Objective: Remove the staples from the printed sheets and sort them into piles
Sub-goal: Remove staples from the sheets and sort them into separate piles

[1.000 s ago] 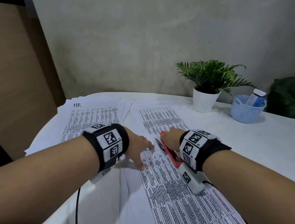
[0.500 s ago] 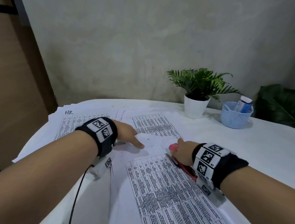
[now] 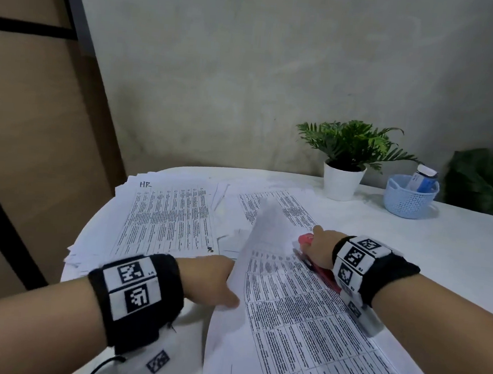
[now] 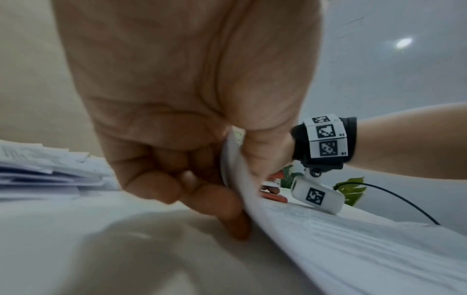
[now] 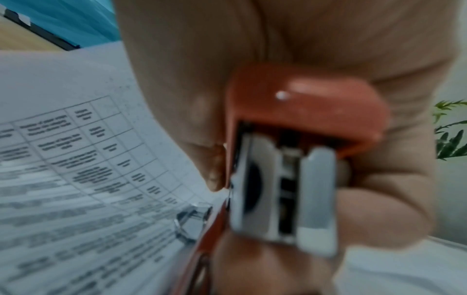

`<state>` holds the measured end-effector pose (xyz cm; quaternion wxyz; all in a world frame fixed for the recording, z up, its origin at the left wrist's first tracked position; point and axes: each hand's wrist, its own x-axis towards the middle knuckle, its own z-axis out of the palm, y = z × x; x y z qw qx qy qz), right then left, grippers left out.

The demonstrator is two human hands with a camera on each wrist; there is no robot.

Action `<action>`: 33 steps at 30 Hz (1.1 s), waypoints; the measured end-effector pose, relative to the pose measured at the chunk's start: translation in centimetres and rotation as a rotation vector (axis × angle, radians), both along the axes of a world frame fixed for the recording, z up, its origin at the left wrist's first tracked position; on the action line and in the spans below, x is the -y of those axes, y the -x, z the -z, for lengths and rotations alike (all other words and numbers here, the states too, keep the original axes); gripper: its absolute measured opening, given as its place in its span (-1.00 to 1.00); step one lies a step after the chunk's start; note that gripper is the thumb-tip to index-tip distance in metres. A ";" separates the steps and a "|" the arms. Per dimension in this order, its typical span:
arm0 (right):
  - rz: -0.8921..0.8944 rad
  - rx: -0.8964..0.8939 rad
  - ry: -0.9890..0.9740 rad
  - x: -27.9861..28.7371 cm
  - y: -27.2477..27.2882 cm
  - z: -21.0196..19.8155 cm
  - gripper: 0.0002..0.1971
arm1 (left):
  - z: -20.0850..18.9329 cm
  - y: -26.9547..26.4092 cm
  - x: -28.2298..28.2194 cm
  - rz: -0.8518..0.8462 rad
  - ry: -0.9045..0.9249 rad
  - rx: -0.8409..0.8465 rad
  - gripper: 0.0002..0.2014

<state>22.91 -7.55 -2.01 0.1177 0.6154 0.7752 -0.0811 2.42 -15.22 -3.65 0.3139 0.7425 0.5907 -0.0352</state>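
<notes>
Tabletop (image 3: 412, 244) — left hand (image 3: 211, 281) pinches sheet (image 3: 265, 226), right hand (image 3: 320, 248) grips stapler (image 3: 306, 239)

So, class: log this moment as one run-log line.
left hand: pinches lifted sheet | right hand: holds red stapler | HR pile: far left

A grey plaster wall (image 3: 247, 83) rises behind the white table (image 3: 412, 238), with a wooden panel (image 3: 30, 140) at left.

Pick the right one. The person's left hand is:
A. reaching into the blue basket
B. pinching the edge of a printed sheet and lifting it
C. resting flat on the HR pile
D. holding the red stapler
B: the left hand pinches the printed sheet by its edge between thumb and fingers, and the sheet curls up off the table.
</notes>
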 end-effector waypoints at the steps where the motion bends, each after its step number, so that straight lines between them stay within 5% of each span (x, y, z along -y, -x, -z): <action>1: 0.015 -0.012 -0.010 0.2 0.1 -0.2 -0.58 | -0.1 -0.1 -0.1 -0.043 -0.034 -0.001 -0.87; 5: 0.031 -0.027 -0.026 0.4 0.0 -1.0 -0.61 | -2.5 1.4 -1.6 -0.229 -0.174 -0.074 -0.99; 10: 0.122 -0.156 -0.061 -0.3 -1.1 -1.0 -0.60 | -5.6 9.3 -4.9 -0.567 -0.456 -0.099 -0.70; 12: 0.118 -0.147 -0.048 -0.2 -1.3 -1.3 -0.61 | -6.1 12.0 -6.1 -0.709 -0.442 0.000 -0.71; 20: 0.165 -0.124 -0.011 -1.8 -1.7 0.4 -0.57 | -3.7 17.2 -10.5 -0.965 -0.467 -0.240 -0.60; 23: 0.178 -0.119 0.020 -2.2 -1.8 0.8 -0.54 | -2.4 15.4 -12.0 -0.890 -0.503 -0.301 -0.48; 26: 0.172 -0.110 0.049 -2.5 -1.9 1.0 -0.54 | -1.8 10.8 -13.9 -0.621 -0.502 -0.315 -0.57; 29: 0.144 -0.102 0.069 -2.7 -1.8 1.1 -0.56 | -1.1 5.4 -15.8 -0.423 -0.356 -0.248 -0.73; 33: 0.097 -0.065 0.084 -2.8 -1.4 1.1 -0.58 | -0.2 1.6 -18.1 -0.393 -0.163 -0.297 -0.67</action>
